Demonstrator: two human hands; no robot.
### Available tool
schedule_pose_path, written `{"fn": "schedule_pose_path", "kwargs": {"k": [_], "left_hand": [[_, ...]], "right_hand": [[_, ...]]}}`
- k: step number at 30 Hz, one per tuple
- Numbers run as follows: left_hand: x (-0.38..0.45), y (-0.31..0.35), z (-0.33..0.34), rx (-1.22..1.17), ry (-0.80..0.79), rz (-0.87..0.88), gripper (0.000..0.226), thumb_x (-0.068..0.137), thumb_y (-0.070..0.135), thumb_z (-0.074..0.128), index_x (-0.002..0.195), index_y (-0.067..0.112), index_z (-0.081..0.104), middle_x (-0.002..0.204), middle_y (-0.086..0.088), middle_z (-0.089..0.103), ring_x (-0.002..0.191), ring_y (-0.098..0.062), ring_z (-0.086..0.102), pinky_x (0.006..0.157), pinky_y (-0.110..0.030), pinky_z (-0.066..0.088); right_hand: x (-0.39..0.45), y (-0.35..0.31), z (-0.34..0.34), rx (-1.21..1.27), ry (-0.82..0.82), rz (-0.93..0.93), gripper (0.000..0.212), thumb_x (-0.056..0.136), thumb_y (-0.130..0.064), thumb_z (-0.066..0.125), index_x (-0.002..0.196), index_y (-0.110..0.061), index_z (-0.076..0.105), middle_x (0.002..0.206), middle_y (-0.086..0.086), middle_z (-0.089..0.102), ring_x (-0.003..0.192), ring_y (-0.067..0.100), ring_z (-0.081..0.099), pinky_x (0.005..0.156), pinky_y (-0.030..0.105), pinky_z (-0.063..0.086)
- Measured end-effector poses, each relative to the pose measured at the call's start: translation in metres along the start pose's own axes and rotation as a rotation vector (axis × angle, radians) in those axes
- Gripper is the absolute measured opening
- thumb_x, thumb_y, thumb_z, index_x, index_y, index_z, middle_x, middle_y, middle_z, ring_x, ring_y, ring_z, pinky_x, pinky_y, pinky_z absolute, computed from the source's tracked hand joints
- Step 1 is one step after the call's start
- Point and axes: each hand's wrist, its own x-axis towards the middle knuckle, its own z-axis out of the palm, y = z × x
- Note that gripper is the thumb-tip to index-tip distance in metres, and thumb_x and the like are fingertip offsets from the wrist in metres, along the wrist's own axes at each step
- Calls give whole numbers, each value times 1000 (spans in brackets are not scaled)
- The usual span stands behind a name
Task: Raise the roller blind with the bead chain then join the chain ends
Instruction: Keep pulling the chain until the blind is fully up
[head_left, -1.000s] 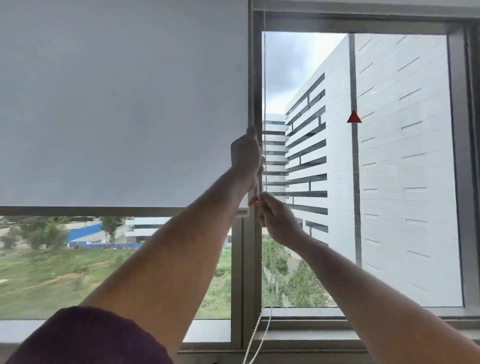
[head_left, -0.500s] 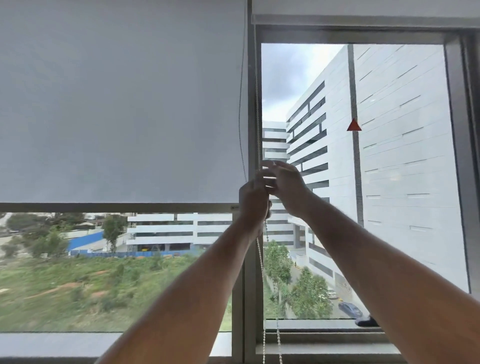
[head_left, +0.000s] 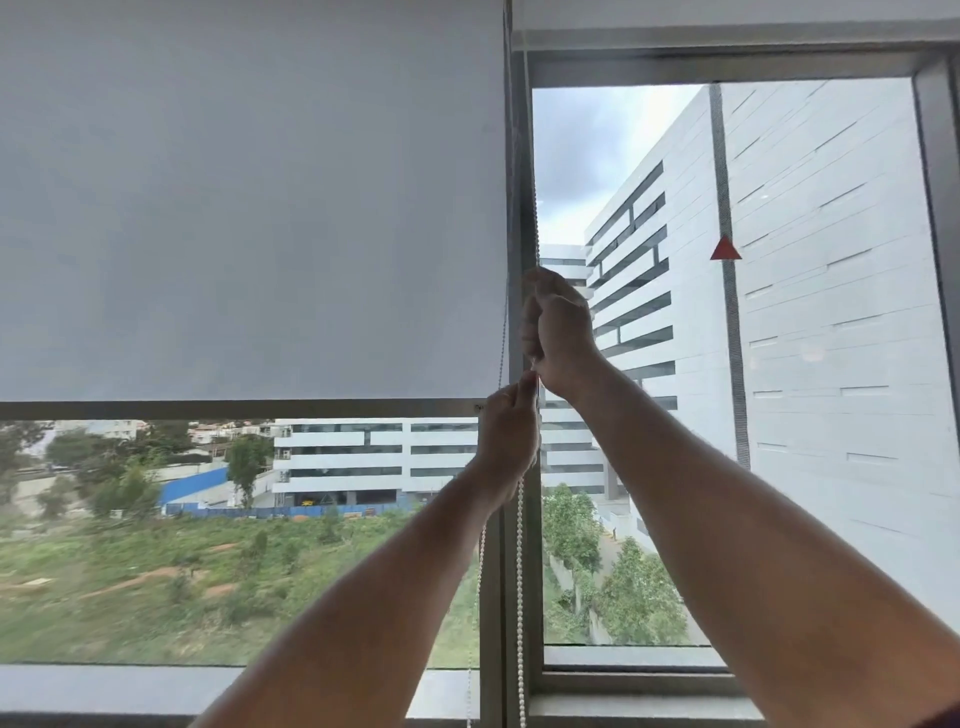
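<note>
The blind (head_left: 249, 208) covered the upper part of the left pane, its bottom bar (head_left: 234, 409) well above the sill (head_left: 104, 688). The chain (head_left: 520, 571) hung along the mullion (head_left: 532, 571) between the panes. The right hand (head_left: 558, 332) was clenched on the chain; just below it, the left hand (head_left: 509, 436) pinched the same strand.

I find no readable text, label, brand or number anywhere in my view. The one sign-like mark is a small red triangle (head_left: 725, 248), apex up, sitting on the dark vertical strip (head_left: 727, 322) in the right-hand pane; whether it is stuck to the glass or belongs to the building beyond, I cannot tell. It carries no lettering.
</note>
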Motion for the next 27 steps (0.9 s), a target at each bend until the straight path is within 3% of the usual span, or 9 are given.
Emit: {"fn": "schedule_pose_path", "kwargs": {"k": [3, 8, 11, 13, 17, 19, 23, 25, 27], "left_hand": [[6, -9, -17, 121, -41, 42, 42, 107, 44, 39, 76, 16, 47, 52, -5, 31, 39, -15, 25, 46, -31, 23], [5, -21, -33, 111, -229, -6, 52, 111, 37, 31, 68, 12, 50, 52, -6, 46, 43, -16, 43, 48, -26, 37], [11, -27, -40, 84, -244, -31, 56, 111, 34, 27, 87, 6, 68, 85, -19, 73, 75, -21, 69, 74, -31, 58], [19, -22, -42, 54, -191, -20, 53, 111, 34, 25, 98, 11, 70, 99, -16, 75, 94, -27, 69, 93, -43, 53], [45, 11, -34, -34, -131, 44, 48, 111, 35, 24, 118, 7, 62, 107, -10, 71, 105, -24, 67, 88, -32, 54], [59, 24, -27, -26, -125, 47, 41, 110, 36, 29, 125, 9, 56, 116, -13, 70, 112, -29, 67, 93, -38, 55], [75, 54, -18, -96, -96, 46, 34, 110, 30, 36, 133, 9, 47, 108, -12, 75, 92, -28, 76, 74, -34, 56], [80, 76, -12, -198, -28, 25, 24, 109, 27, 41, 121, 10, 53, 90, -11, 74, 74, -26, 75, 69, -34, 59], [83, 94, -8, -266, 61, -45, 23, 107, 27, 46, 95, 12, 58, 65, -3, 64, 52, -18, 62, 53, -29, 52]], "right_hand": [[-5, 8, -1, -152, -5, -108, 36, 109, -14, 39, 79, -25, 56, 44, -11, 37, 36, 9, 26, 37, 19, 20], [-12, 27, -8, -232, -1, -169, 31, 110, -14, 41, 86, -21, 59, 41, -13, 36, 34, 4, 27, 34, 19, 21], [-14, 38, -21, -264, 6, -183, 30, 111, -16, 43, 86, -20, 59, 42, -11, 38, 34, 2, 29, 34, 19, 24], [-16, 50, -27, -309, 12, -185, 32, 110, -17, 45, 81, -22, 58, 50, -10, 40, 39, 3, 33, 38, 19, 29], [-27, 74, -33, -274, -78, -190, 31, 110, -12, 43, 88, -18, 64, 78, -1, 65, 61, 4, 59, 53, 16, 47], [-32, 84, -33, -256, -86, -190, 33, 111, -13, 42, 89, -20, 66, 78, -2, 64, 63, 8, 56, 56, 17, 43], [-35, 95, -33, -319, -64, -211, 34, 110, -15, 44, 83, -24, 63, 58, -13, 44, 54, 9, 32, 48, 25, 24], [-38, 93, -32, -389, -68, -270, 37, 109, -11, 44, 79, -27, 59, 53, -17, 44, 53, 6, 31, 49, 22, 25], [-42, 89, -30, -466, -104, -337, 38, 108, -10, 43, 79, -29, 58, 53, -20, 46, 53, 6, 33, 51, 22, 28]]}}
